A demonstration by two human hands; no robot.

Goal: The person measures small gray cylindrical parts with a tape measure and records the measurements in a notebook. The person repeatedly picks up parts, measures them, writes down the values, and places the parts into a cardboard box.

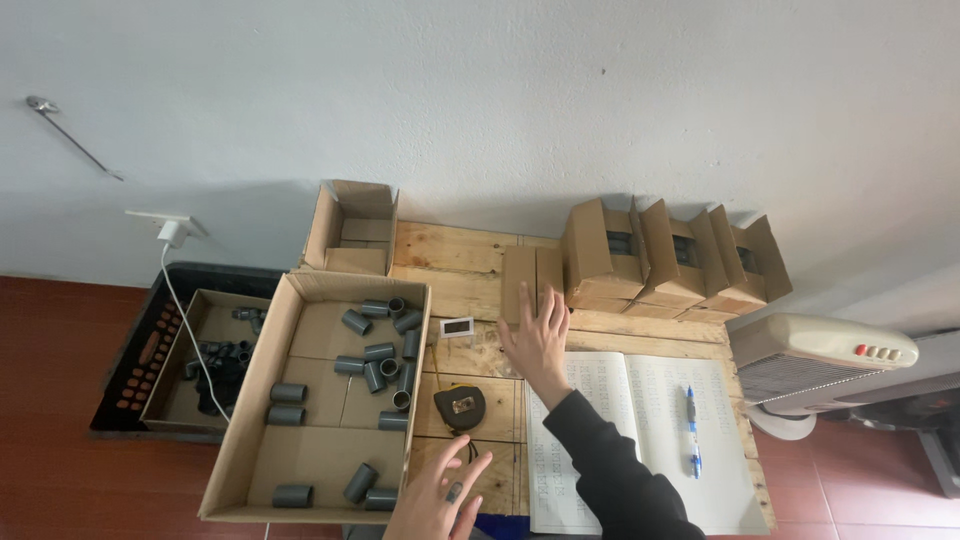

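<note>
The wooden plank worktop (470,250) serves as landmark. On its left part sits a large open cardboard box (250,420) holding short grey plastic pipe pieces (378,352). Behind that, at the worktop's back left corner, stands a smaller open cardboard box (352,228). Left of the worktop, on the red tiled floor (50,400), a black plastic crate (130,350) holds another cardboard box with dark fittings. Right of the worktop stands a cream fan heater with red buttons (820,355). A white plug and cable (175,240) hang on the wall to the left.
</note>
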